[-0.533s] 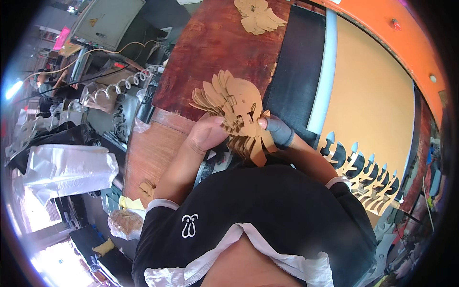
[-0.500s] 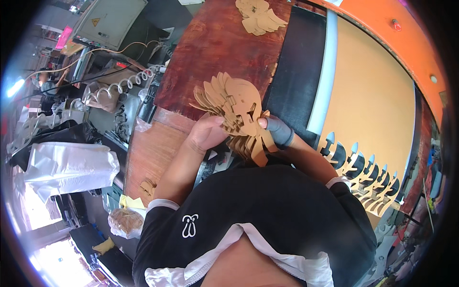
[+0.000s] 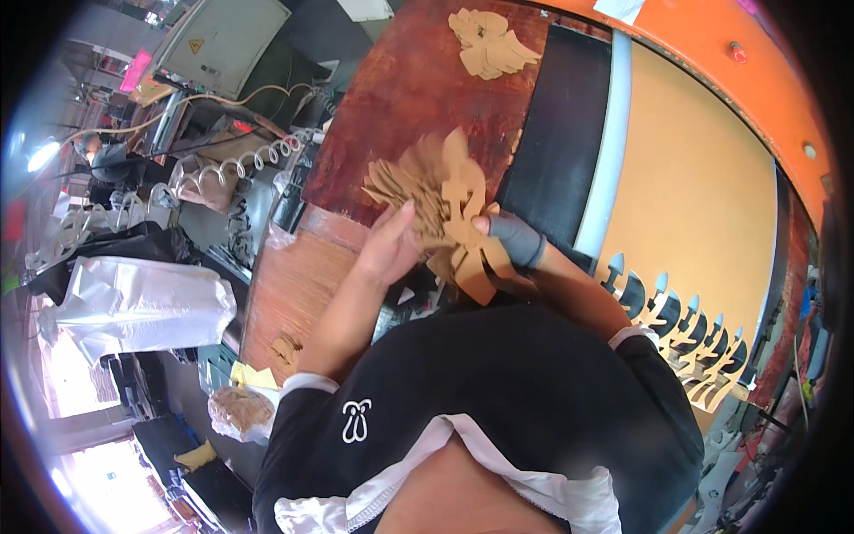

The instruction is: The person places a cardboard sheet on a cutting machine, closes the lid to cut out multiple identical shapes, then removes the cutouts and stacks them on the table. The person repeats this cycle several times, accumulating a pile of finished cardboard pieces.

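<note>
Head view: stack of tan cut pieces point(image 3: 464, 214) sits mid-frame, between both hands, above the near end of the counter point(image 3: 374, 116) and just in front of the black shirt point(image 3: 525, 383). Right hand point(image 3: 516, 238), partly in a dark covering, is closed on the stack's right edge, thumb on top. Left hand point(image 3: 394, 245) is half curled at the left edge, thumb up against the pieces; cannot tell if it grips.

Change: the rounded top face is gone from view; a narrower, pointed outline shows instead, upper edges smeared. Likely the pieces are being flicked or shifted in the hands, so handling seems ongoing, nothing set down.

Hard to see: fingers under the stack, piece count, blurred tips. Pile of tan pieces point(image 3: 487, 46), top centre, too overlapped to count. Person point(image 3: 111, 165), upper left, tiny and unclear.
</note>
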A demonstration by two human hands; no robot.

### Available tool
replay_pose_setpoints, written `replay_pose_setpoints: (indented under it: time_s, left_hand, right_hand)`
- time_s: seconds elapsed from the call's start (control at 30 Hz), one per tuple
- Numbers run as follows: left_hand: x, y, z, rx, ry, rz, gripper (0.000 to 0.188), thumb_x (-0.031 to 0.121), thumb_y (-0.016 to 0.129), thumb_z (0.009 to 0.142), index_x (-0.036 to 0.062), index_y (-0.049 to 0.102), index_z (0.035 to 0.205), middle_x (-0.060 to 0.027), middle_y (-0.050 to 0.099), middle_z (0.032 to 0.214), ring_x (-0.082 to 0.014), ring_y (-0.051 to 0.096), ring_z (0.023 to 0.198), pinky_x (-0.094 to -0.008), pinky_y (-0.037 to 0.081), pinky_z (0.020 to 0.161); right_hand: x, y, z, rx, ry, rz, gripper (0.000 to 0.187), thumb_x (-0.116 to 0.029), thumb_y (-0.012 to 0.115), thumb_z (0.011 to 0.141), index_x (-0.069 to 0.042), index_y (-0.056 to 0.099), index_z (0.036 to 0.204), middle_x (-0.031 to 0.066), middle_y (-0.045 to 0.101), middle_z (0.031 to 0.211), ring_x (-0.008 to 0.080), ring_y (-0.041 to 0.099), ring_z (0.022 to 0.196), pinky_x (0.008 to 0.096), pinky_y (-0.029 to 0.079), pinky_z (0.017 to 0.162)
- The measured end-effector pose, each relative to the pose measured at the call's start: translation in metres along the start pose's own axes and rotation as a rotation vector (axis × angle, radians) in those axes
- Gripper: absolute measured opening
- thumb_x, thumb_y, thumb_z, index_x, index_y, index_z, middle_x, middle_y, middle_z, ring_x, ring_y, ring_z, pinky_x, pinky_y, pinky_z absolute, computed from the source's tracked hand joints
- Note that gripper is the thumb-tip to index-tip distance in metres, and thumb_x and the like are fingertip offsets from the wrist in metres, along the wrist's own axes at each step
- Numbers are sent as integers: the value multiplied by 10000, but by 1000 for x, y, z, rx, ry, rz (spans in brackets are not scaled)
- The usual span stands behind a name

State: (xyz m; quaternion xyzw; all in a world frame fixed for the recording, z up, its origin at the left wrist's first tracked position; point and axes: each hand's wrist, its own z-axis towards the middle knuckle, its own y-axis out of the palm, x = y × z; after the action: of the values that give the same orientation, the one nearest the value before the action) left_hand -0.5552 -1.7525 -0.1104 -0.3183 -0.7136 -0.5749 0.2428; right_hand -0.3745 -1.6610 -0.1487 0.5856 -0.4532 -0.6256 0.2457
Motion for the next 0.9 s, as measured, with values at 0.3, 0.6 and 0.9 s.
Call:
replay_pose_setpoints:
  time_s: [0.3, 0.6, 0.9]
  left_hand:
    - [-9, -16, -7, -114, 95, 95, 715, 352, 714, 779, 31, 403, 1337, -140, 546, 1245, -272, 536, 1150, -421, 439, 982]
    - [-15, -10, -26, -166, 155, 77, 837, 448, 732, 729, 29, 364, 1353, -138, 540, 1227, -275, 553, 1112, -430, 419, 990]
    - [-25, -28, -49, -84, 145, 42, 615, 224, 738, 711, 42, 466, 1233, -143, 578, 1133, -285, 562, 1060, -416, 441, 955]
  right_hand:
    - [-3, -7, -1, -118, 57, -149, 580, -236, 655, 767, 49, 497, 1248, 171, 602, 1152, 262, 605, 1029, 366, 474, 904]
    - [0, 3, -1, -36, 129, -66, 542, -204, 677, 762, 23, 524, 1230, 127, 587, 1180, 213, 573, 1060, 330, 444, 932]
    - [16, 0, 6, -51, 190, -235, 481, -144, 657, 767, -4, 531, 1209, 90, 602, 1132, 188, 575, 1045, 333, 450, 922]
